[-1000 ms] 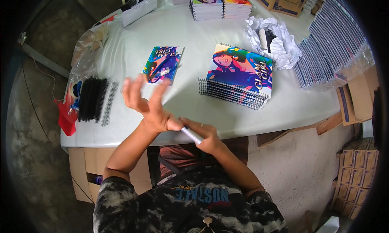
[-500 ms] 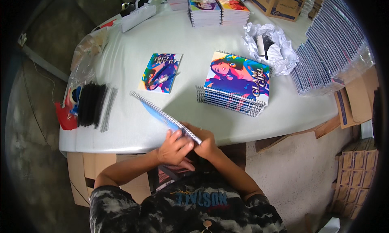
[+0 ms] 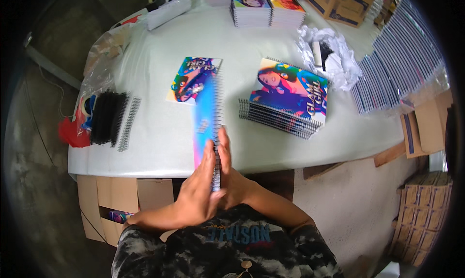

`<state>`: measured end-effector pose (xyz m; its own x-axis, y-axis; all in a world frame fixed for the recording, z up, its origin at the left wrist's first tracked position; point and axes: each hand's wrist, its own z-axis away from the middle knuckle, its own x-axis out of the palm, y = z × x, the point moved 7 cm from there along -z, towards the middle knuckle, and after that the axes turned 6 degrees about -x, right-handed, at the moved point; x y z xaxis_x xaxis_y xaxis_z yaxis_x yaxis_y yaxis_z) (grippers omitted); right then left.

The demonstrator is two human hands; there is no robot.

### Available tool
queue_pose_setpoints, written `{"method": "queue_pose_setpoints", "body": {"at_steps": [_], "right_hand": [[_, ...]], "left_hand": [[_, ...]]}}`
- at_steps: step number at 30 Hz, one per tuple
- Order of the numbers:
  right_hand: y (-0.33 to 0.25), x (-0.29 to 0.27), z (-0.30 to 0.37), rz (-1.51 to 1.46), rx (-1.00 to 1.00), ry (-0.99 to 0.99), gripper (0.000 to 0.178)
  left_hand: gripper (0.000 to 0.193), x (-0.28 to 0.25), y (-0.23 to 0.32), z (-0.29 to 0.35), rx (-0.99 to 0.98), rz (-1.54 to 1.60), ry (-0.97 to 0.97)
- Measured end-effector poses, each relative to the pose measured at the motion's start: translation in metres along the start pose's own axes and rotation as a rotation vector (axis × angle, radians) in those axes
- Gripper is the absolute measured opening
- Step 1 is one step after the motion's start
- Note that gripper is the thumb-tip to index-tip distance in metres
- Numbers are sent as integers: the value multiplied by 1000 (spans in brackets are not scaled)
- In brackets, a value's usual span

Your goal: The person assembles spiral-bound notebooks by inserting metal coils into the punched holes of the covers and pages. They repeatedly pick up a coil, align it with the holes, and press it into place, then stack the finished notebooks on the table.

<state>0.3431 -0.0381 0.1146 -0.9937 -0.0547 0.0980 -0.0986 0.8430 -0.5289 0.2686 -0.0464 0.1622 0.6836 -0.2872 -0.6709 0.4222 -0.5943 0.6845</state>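
A spiral notebook (image 3: 205, 120) with a blue and pink cover stands nearly on edge, its wire spine toward the right. My left hand (image 3: 196, 195) presses its fingers along the notebook's left side, and my right hand (image 3: 230, 179) presses from the spine side, so it is held between both palms. Just beyond it a colourful illustrated cover (image 3: 186, 82) lies flat, partly hidden by the notebook. To the right sits a stack of spiral notebooks (image 3: 290, 91) with the same kind of bright cover.
Black binding coils (image 3: 109, 118) and grey coils (image 3: 129, 124) lie at the table's left, beside a red piece (image 3: 73, 132). Crumpled white paper (image 3: 346, 60) sits back right. A tall leaning notebook stack (image 3: 397, 60) and cardboard boxes (image 3: 346, 4) line the right; more notebook piles (image 3: 250, 16) stand at the back.
The notebook has swung from a slant toward the upper left to nearly straight ahead. My hands have turned with it and now press flat on its two sides. The view has shifted slightly.
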Motion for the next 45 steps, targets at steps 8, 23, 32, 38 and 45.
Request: {"method": "queue_pose_setpoints", "body": {"at_steps": [8, 23, 32, 38, 45], "right_hand": [[17, -13, -41, 134, 821, -401, 23], [17, -38, -23, 398, 651, -58, 22], [-71, -189, -35, 683, 75, 697, 37], [34, -287, 36, 374, 413, 1016, 47], [36, -258, 29, 569, 356, 869, 53]], "left_hand": [[15, -54, -71, 10, -505, 698, 283], [12, -18, -89, -47, -356, 626, -151], [20, -52, -12, -106, -50, 207, 196], [37, 32, -55, -207, -210, 755, 416], [29, 73, -102, -201, -259, -28, 429]]}}
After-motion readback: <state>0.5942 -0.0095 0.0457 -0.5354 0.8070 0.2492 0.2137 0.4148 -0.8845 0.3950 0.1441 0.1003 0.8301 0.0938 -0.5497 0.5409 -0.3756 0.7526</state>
